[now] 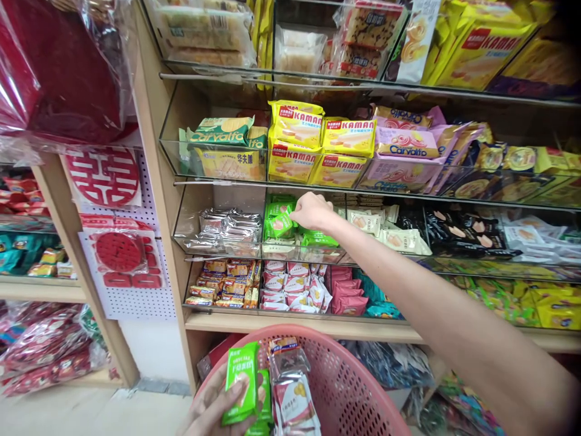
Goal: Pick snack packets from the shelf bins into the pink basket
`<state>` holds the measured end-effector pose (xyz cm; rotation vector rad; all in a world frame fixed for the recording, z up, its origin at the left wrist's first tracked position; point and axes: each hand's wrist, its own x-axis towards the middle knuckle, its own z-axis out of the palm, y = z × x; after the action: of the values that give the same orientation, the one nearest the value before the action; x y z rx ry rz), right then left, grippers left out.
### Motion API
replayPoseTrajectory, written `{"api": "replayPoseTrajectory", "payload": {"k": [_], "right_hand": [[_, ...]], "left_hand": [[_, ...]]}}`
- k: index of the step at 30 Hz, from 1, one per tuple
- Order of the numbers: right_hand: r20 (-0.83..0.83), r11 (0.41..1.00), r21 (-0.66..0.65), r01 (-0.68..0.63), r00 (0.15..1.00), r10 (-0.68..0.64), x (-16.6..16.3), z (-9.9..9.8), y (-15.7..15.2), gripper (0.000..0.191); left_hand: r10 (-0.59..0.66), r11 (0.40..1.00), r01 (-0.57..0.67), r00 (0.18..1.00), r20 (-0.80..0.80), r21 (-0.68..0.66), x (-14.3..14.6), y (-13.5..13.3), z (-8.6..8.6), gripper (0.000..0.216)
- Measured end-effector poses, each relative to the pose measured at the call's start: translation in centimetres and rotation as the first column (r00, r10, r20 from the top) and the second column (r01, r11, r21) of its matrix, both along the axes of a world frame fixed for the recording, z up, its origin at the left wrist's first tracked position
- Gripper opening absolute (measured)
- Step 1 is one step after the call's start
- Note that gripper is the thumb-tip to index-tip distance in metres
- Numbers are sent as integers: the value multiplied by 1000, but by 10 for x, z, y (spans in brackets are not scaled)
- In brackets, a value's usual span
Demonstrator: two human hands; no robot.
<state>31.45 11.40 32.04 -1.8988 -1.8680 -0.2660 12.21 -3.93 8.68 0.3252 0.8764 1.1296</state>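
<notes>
right hand grip: the right hand (312, 211) is stretched out into the clear shelf bin, fingers curled down onto the green snack packets (279, 225) there. It's touching the top of the pile, but honestly I can't tell if it's pinching one or just resting on them.

left hand grip: the left hand (218, 412) is down low at the frame's bottom edge, closed around a green packet (240, 381) held upright, thumb across its front. A silver-and-red packet (293, 387) sits right beside it, touching, over the pink basket (358, 387).

around the right hand: just left of it, same shelf, a bin of silver foil packets (229, 227). Just right of it, cream-white packets (385, 230), then black ones farther along. Directly above, yellow Kaman boxes (318, 145). Below it, small red-and-white and pink packets.

in the way: the clear front wall of the bin (218, 245) stands between the camera and the packets; the hand goes in over its top edge.

hard to make out: fingertips of the right hand are buried in the green pile. The left hand is cut off by the frame, so only the thumb and a few fingers show. Basket's near rim is out of view.

off to the far left: red decorations hanging on a pegboard (136, 297).
</notes>
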Motion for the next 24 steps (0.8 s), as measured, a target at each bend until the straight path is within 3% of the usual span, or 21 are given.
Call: {"api": "replayPoseTrajectory", "payload": {"k": [7,11,13,16,20,24], "right_hand": [[42,964,118,-238,971,234,6,12,-52,10],[91,906,10,-423,903,421,3,-4,-83,9],[68,821,-153,-550,823,564,-1,-17,-96,9],[-10,609,-410,-679,671,741,-10,-37,-106,13],[-144,357,-648,-673,568,810,-24,-62,-104,24],[-208,204,-736,-645,503,839,-39,-84,-89,25]], "left_hand": [[-16,999,17,998,-63,28,-10,8,-10,78],[-82,996,84,996,-44,40,-6,7,-3,70],[-113,993,114,993,-30,43,-3,5,4,65],[-139,988,140,990,-26,71,0,3,9,59],[-136,985,133,990,22,110,5,2,4,58],[-159,985,152,984,81,81,8,1,1,65]]}}
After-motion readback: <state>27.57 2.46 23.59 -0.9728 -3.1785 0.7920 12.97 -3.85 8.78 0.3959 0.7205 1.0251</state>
